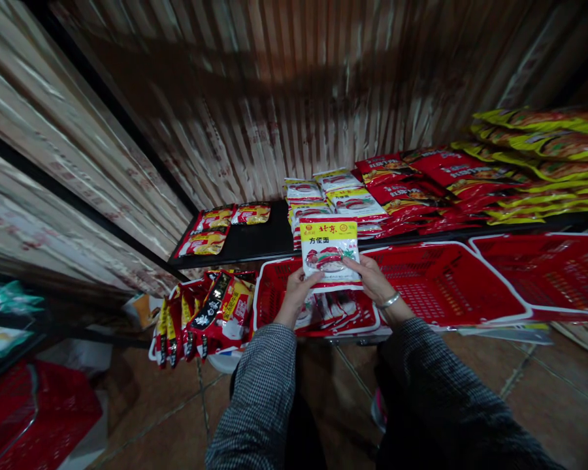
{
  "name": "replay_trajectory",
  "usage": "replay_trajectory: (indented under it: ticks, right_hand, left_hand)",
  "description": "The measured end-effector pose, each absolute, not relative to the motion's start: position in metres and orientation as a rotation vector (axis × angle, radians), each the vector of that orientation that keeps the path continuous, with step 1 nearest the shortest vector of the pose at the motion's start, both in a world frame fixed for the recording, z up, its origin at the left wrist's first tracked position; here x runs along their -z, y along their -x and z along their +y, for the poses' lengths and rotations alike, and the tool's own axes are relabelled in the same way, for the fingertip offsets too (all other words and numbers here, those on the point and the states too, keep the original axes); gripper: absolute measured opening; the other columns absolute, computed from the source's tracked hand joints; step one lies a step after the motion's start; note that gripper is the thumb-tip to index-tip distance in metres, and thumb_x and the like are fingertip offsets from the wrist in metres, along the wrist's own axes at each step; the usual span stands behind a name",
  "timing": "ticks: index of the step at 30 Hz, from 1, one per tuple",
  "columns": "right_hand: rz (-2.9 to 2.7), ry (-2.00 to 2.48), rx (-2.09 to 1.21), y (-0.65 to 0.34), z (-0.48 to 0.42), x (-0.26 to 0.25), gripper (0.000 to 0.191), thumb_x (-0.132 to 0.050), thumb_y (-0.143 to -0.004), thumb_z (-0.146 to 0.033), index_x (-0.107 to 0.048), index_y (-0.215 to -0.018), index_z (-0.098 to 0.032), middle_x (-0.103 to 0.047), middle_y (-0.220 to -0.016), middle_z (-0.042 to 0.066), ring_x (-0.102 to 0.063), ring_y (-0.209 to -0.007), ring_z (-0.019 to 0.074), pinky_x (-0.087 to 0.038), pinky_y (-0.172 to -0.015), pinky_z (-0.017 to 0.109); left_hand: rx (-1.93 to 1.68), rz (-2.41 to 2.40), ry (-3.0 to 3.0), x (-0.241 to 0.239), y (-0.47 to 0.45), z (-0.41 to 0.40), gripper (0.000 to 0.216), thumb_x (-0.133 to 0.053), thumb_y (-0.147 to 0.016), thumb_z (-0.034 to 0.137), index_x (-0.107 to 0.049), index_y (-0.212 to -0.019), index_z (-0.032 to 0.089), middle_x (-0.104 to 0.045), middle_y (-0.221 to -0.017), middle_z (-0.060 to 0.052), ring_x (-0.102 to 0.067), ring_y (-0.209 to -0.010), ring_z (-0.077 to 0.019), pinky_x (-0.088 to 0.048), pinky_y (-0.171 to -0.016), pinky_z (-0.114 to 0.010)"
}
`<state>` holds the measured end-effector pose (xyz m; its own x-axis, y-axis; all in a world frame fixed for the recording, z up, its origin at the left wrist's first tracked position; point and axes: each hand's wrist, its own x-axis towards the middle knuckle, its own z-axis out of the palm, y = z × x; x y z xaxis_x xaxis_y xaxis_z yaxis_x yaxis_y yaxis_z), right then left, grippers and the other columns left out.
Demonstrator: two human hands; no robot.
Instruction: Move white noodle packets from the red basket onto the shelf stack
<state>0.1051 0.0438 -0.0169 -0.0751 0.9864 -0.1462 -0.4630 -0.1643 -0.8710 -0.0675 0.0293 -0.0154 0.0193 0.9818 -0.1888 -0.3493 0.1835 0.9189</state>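
Both hands hold one white and yellow noodle packet (328,251) upright over a red basket (269,287) that has more of the same packets lying in it. My left hand (296,295) grips the packet's lower left corner. My right hand (372,277), with a silver bracelet on the wrist, grips its lower right edge. Just behind the held packet, a stack of matching packets (336,201) lies on the black shelf (259,238).
Red packets (411,186) and yellow packets (543,147) are piled on the shelf to the right. Two more red baskets (451,281) (543,271) stand in front. A white tub of red and black packets (206,313) stands at the left on the tiled floor.
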Motion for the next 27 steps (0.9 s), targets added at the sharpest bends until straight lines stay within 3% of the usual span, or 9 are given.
replay_trajectory:
  ticks: [11,27]
  right_hand:
    - [-0.808,0.905,-1.565,-0.1115,0.041,0.0152,0.039,-0.082,-0.059,-0.037,-0.071,-0.093,-0.022,-0.075,-0.092,0.004,-0.069,-0.089,0.0266,-0.052,-0.087,0.042]
    - [-0.851,0.897,-1.568,-0.1139,0.0389,0.0111,0.037,-0.083,-0.058,-0.031,-0.071,-0.091,-0.02,-0.075,-0.094,0.004,-0.069,-0.089,0.0256,-0.052,-0.086,0.039]
  left_hand:
    - [-1.145,0.984,-0.844,0.0159,0.0666,0.0221,0.044,-0.087,-0.045,0.032,-0.073,-0.082,0.012,-0.073,-0.075,-0.005,-0.065,-0.067,-0.0169,-0.049,-0.076,-0.032]
    - [-1.156,1.017,-0.85,0.0113,0.0654,0.0199,0.043,-0.087,-0.045,0.033,-0.073,-0.081,0.014,-0.072,-0.075,-0.004,-0.064,-0.066,-0.0164,-0.049,-0.075,-0.032]
